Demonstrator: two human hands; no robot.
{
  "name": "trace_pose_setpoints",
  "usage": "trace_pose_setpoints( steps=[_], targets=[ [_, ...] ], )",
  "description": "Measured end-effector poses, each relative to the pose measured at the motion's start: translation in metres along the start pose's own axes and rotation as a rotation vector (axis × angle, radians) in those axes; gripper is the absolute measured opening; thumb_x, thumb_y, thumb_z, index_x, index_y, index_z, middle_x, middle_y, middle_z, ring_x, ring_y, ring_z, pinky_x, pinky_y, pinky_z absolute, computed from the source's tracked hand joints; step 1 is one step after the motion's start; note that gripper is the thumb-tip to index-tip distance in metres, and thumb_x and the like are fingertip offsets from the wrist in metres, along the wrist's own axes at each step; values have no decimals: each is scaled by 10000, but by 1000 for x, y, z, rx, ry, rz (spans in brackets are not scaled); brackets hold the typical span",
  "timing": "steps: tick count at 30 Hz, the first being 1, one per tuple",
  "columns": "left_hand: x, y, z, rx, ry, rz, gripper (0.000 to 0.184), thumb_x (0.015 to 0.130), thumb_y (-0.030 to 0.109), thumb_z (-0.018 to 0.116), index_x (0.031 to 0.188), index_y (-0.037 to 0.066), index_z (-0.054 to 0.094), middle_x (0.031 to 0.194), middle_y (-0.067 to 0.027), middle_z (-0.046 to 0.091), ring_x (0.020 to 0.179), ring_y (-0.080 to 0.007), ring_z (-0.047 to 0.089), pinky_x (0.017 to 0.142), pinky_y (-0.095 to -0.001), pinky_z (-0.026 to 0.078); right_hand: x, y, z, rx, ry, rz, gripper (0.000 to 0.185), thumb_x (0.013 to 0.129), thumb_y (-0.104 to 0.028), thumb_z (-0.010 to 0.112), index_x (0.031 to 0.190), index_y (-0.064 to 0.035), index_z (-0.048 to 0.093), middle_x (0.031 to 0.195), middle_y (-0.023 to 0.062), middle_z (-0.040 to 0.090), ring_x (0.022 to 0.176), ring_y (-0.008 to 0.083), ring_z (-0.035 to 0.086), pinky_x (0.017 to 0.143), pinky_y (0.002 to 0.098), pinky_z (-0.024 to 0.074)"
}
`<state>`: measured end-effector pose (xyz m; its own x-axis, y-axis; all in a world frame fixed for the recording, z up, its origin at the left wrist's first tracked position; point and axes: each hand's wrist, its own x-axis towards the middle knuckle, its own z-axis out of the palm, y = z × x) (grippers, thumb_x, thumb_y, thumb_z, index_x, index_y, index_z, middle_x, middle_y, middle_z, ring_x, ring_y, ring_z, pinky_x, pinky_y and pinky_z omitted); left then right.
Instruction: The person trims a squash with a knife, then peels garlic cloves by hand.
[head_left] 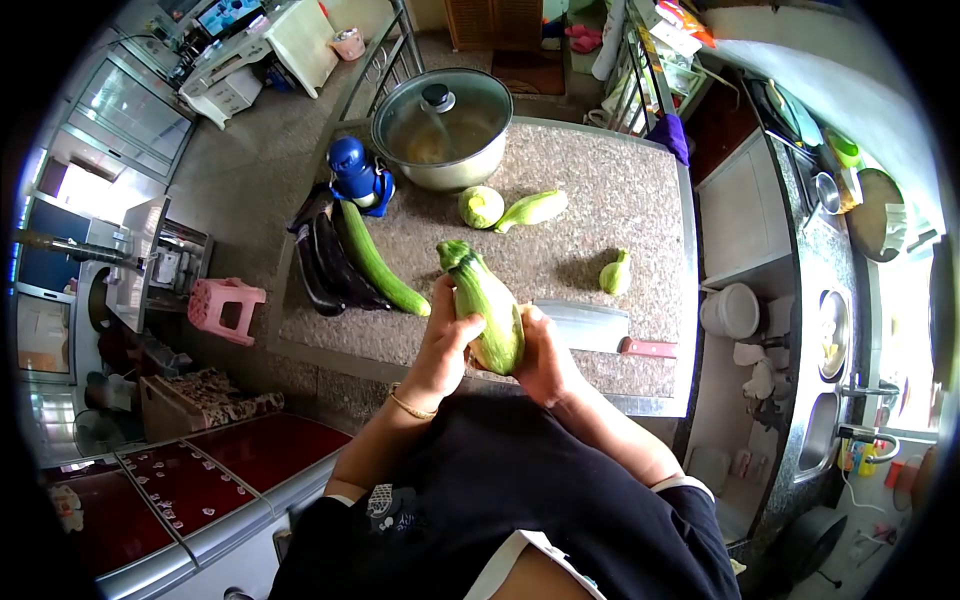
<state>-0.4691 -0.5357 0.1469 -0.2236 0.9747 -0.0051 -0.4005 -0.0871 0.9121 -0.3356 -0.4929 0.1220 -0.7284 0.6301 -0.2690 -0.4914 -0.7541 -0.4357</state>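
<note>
Left hand [438,352] and right hand [548,362]: fingers curled round squash [488,312], in front of pot [462,178]. Pot lidded, contents indistinct.

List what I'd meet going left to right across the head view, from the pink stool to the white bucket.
Pink stool, dark eggplants, left hand, pale green squash, right hand, cleaver, white bucket.

White lettering [406,521] beside a small print [383,500] on the wearer's dark shirt [560,480] appears to end in "RY" (the rest is too small to read).
</note>
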Motion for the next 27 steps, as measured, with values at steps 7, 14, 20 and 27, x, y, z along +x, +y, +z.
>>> trace_pose_setpoints(
  steps=[7,14,20,27],
  targets=[
    [9,-16,-20,-383,148,-248,449,814,222,500,1216,71,372,1088,-81,488,1027,-184,498,900,-350,410,34,14,-78,-421,336,-265,111,778,-35,538,861,-92,490,859,13,515,762,106,473,641,259,371],
    [7,-4,-10,-359,123,-199,433,809,219,482,1202,68,380,1103,-95,496,1035,-198,497,907,-353,397,6,-17,-11,-566,84,-161,282,838,-120,480,1106,-34,497,1064,84,533,955,140,478,810,269,388],
    [7,10,0,-197,71,-66,487,792,236,485,1216,48,339,1129,-134,487,1041,-221,500,916,-354,391,2,-23,16,-256,-36,-28,395,801,-57,478,1188,-35,399,1101,114,508,1013,175,481,849,302,417],
    [3,21,7,-96,29,9,560,787,235,492,1264,39,274,1151,-154,475,1065,-234,492,932,-357,383,0,-20,28,-200,-57,-116,343,778,-29,501,1110,-27,416,1092,107,495,1030,178,468,880,311,395]
  ],
)
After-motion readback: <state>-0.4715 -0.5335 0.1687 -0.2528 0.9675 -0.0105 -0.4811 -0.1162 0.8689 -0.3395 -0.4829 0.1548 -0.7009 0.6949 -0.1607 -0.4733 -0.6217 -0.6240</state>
